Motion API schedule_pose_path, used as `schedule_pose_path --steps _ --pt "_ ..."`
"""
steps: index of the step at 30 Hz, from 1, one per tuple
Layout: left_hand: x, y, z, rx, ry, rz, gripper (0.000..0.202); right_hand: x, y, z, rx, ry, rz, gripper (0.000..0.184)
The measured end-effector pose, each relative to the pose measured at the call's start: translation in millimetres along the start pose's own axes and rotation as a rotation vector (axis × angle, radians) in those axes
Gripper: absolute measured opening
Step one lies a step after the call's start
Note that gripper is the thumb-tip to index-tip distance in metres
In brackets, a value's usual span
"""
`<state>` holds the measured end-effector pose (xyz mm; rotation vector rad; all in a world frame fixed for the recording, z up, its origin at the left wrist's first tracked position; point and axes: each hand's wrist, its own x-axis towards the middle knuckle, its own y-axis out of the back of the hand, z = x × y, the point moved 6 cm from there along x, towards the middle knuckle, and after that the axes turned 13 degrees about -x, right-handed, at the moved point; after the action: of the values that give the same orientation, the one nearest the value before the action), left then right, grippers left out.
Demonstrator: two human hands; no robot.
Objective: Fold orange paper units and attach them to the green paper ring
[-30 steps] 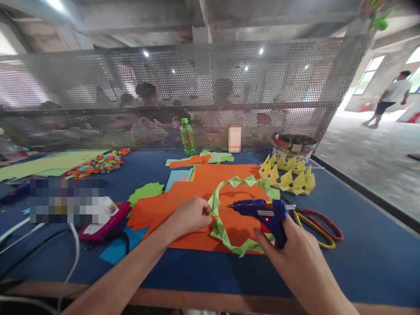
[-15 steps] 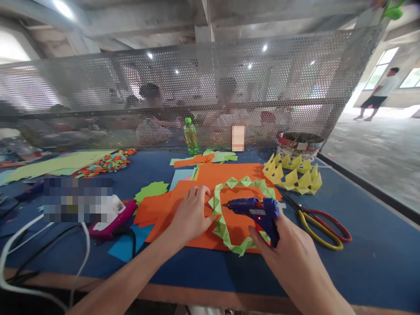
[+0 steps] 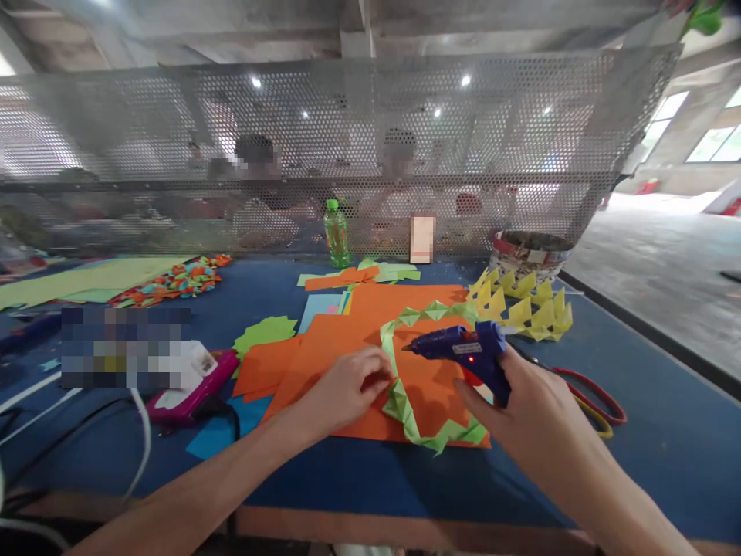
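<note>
A light green paper crown (image 3: 399,405), a zigzag ring of folded points, lies on orange paper sheets (image 3: 339,332). At its left side my left hand (image 3: 350,386) pinches the band between thumb and fingers; the exact spot under the fingertips is hidden. My right hand (image 3: 532,398) is wrapped round a blue hot glue gun (image 3: 463,346) with a small red light lit. Its nozzle points left, over the ring's inside, a short way from the band and my left fingers.
Right of the sheets stand a yellow paper crown (image 3: 547,313) and scissors (image 3: 599,394). A newsprint-patterned basket (image 3: 529,255) and a green bottle (image 3: 336,235) stand at the back by a mesh screen (image 3: 324,139). At left are a pink-and-white power strip (image 3: 194,378), cables, and small paper pieces (image 3: 179,282).
My left thumb and fingers, spread apart before, have come together on the crown's band. My right hand has shifted slightly right and up with the glue gun. A person standing far right has left view.
</note>
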<state>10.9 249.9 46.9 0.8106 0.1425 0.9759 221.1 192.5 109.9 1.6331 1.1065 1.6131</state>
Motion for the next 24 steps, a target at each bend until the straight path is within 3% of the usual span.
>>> schedule_pose_path --steps 4,9,13,19,24 --pt "1.5 3.3 -0.2 -0.042 0.0 -0.039 0.011 22.6 -4.0 2.6 0.073 -0.058 -0.139 0.026" --pt "4.9 2.9 0.7 -0.065 0.012 -0.081 0.014 34.2 -11.5 -4.9 0.333 -0.191 -0.287 0.034" --pt "5.6 2.4 -0.7 -0.069 0.057 -0.084 0.012 33.9 -22.5 -4.3 0.363 -0.23 -0.32 0.036" --pt "4.2 4.5 -3.1 -0.083 0.115 -0.1 0.005 24.0 -49.5 22.2 0.333 -0.285 -0.402 0.036" --pt "3.6 5.0 -7.2 -0.139 0.146 -0.125 0.004 12.4 -64.5 35.6 0.308 -0.248 -0.428 0.033"
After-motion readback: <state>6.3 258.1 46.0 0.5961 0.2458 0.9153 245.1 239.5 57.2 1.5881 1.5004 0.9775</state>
